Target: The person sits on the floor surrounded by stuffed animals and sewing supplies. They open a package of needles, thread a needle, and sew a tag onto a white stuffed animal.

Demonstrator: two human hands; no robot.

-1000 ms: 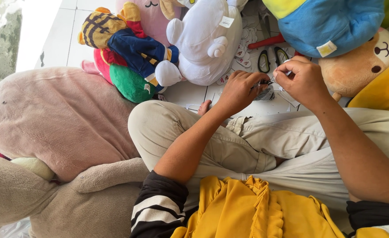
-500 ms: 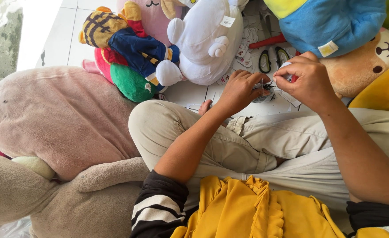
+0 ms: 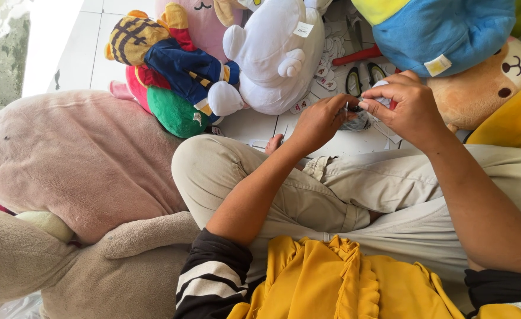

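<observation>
The two hands have drawn closer over the last second. The left hand [image 3: 319,121] has edged toward the right hand [image 3: 405,109], so their fingertips now meet over the small grey piece [image 3: 357,121] pinched between them, where a gap showed before. The right hand has tipped inward a little, its fingers curled more tightly down onto that piece.

Fuzzy matt plush covers the white toy [image 3: 278,56], smooth woven cloth the beige trousers [image 3: 331,189].
</observation>
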